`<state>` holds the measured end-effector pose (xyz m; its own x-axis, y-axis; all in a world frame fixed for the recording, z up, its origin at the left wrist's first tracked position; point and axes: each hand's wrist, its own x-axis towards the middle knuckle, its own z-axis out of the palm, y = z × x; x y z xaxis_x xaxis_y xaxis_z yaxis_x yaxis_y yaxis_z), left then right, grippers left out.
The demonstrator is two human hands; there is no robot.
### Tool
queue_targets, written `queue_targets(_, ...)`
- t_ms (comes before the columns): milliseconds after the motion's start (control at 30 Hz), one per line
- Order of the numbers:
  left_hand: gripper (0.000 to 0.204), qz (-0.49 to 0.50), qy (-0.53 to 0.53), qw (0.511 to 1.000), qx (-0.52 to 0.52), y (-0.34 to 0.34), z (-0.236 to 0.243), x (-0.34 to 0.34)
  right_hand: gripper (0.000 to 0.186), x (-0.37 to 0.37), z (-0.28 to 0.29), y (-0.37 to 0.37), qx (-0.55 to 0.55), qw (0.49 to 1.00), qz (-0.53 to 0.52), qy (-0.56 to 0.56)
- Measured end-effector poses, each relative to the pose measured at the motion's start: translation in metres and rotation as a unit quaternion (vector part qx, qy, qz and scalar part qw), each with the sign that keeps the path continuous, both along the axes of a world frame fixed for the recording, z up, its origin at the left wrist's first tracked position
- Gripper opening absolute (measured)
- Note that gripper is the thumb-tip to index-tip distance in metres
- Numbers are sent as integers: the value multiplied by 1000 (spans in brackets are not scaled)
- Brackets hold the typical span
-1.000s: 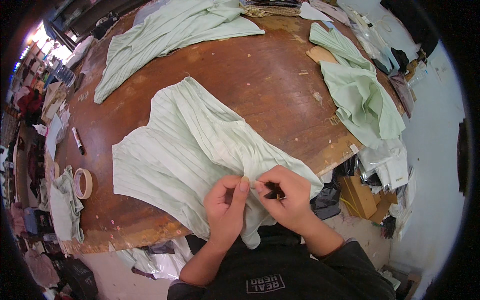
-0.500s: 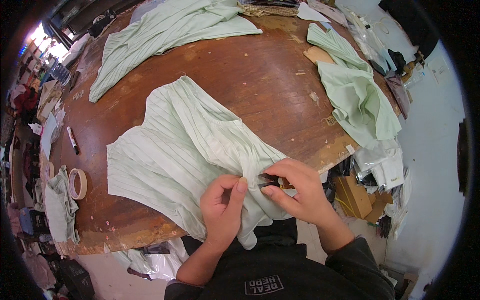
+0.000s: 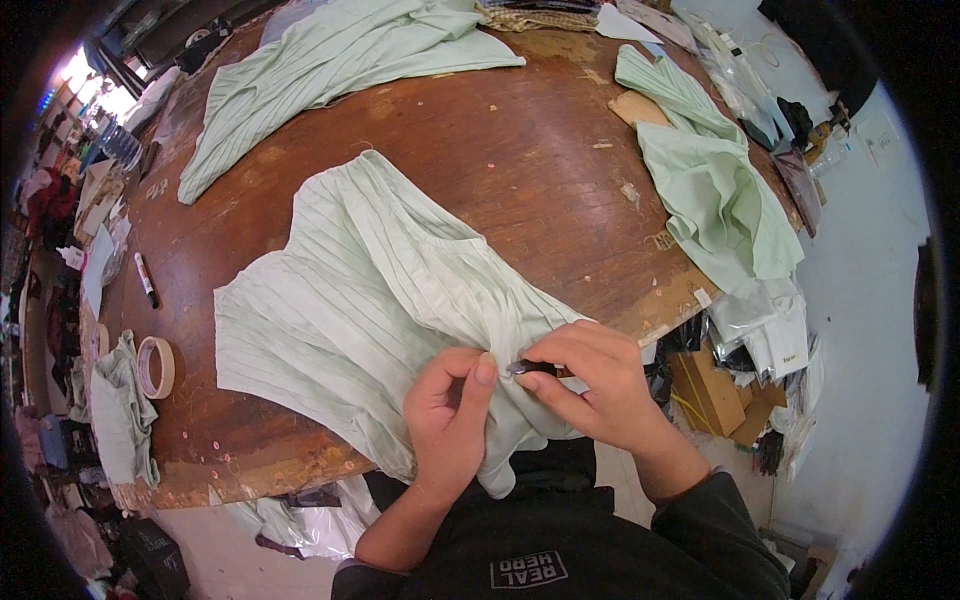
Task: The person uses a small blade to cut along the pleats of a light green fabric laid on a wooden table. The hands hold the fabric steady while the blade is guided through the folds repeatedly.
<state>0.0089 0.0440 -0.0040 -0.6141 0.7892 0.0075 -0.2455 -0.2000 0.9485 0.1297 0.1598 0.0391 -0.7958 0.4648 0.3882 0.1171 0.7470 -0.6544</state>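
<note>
A pale green pleated garment (image 3: pixel 350 290) lies spread over the table's near side, its near end hanging past the edge towards me. My left hand (image 3: pixel 447 420) pinches a fold of this cloth between thumb and fingertips. Just to the right, my right hand (image 3: pixel 595 385) grips small dark thread snips (image 3: pixel 530 368) between thumb and fingers. The snips' blades are closed together, with their tips at the cloth close beside my left fingertips. Any thread at the tips is too small to make out.
On the brown wooden table (image 3: pixel 540 150) lie another pale green garment (image 3: pixel 350 60) at the far side and one (image 3: pixel 710 190) at the right. A tape roll (image 3: pixel 155 368), a marker (image 3: pixel 146 280) and folded cloth (image 3: pixel 122 410) sit at the left. A cardboard box (image 3: pixel 705 395) stands below the right edge.
The snips' blades have gone from apart to closed together, and my right hand has shifted very slightly. My left hand keeps its pinch on the cloth.
</note>
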Motion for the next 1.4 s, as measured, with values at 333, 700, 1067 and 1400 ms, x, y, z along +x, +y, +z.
queue_targets(333,13,1,-40,999,10,0,2,3,15,-2,-2,-3,-19,1000,-11,16)
queue_targets(700,12,3,-80,997,-14,-1,-6,2,28,4,2,-17,-81,995,-48,28)
queue_targets(1067,22,53,2,999,8,2,-3,7,24,-10,-7,-19,-56,998,-39,19)
queue_targets(1400,22,29,43,998,38,-1,-6,3,10,-5,-7,-8,-243,966,-75,53)
